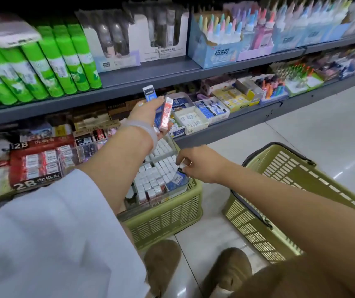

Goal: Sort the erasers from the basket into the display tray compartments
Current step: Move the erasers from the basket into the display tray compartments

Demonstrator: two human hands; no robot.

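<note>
I look down a shop aisle: grey shelves (150, 76) run along the far left, and pale floor tiles (322, 130) open to the right. Two olive slatted baskets stand on the floor; the right basket (279, 179) lies tilted, and I see nothing inside it from here. The left basket (172, 214), just in front of the lowest shelf, carries a clear display tray (172, 145) whose compartments are packed with rows of small white-wrapped erasers (159, 166). My left hand (148, 112), raised above the tray, grips three long eraser packs (164, 115), two blue and one pink-red, fanned upward. My right hand (200, 164) reaches to the tray's right edge, fingers pinching a small white eraser (182, 163) just above a blue pack (177, 179). My brown shoes (163, 261) stand near, close behind the left basket.
</note>
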